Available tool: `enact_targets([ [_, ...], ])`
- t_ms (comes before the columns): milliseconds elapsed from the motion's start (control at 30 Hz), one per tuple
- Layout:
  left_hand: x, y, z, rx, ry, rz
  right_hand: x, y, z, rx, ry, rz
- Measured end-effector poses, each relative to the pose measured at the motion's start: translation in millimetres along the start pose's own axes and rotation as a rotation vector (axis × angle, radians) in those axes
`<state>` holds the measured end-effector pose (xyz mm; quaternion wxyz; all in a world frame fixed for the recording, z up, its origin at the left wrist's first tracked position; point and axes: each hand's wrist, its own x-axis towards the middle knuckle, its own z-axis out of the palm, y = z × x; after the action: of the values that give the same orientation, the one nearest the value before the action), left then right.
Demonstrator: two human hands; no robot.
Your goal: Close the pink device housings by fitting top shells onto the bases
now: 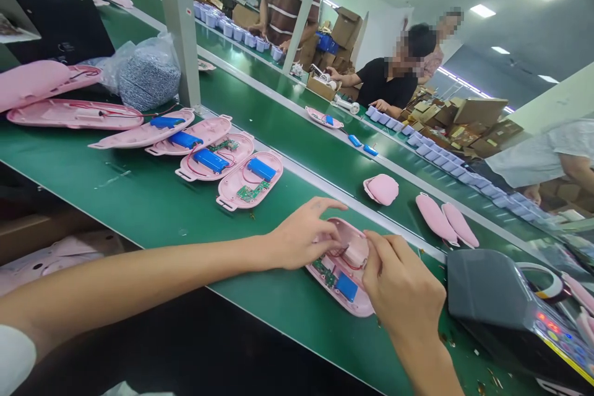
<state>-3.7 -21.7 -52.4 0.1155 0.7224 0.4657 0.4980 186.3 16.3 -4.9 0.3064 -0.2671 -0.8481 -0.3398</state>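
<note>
In front of me a pink shell half with a blue battery (346,287) and a green circuit board (325,272) lies on the green bench. A second pink shell half (355,241) is tilted above it. My right hand (401,281) pinches this upper half at its right edge. Inside it, my left hand (309,232) has its fingertips at thin wires; thumb and index finger are apart, and whether it grips a wire is hidden. Left of them is a row of open pink halves with blue batteries and boards, the nearest being an open shell (250,180).
A black machine (505,303) with a lit panel stands at the right. A metal post (179,25) and a bagged bundle (148,74) are at the left. Closed pink shells (434,216) lie beyond the rail. People work across the line.
</note>
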Motion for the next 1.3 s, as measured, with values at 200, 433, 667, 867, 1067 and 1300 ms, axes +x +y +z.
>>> enact_targets([
  [200,1,-8,8.4,-0.084,0.104,-0.051,5,-2,-2,0.177,-0.016,0.07],
  [433,1,-9,5.7,-0.078,0.088,-0.056,8,6,-3,-0.157,0.07,0.001],
  [667,-1,-8,-1.3,0.298,-0.043,-0.074,12,28,-1,-0.129,0.084,-0.102],
  [867,3,-3,-5.1,0.337,0.176,0.193,19,21,7,0.043,0.144,-0.156],
  [1067,2,-7,-0.7,-0.012,0.21,0.047,24,13,7,0.4,0.076,0.021],
  [1300,7,-12,-7.9,-0.518,-0.006,-0.398,22,26,17,0.586,-0.135,0.225],
])
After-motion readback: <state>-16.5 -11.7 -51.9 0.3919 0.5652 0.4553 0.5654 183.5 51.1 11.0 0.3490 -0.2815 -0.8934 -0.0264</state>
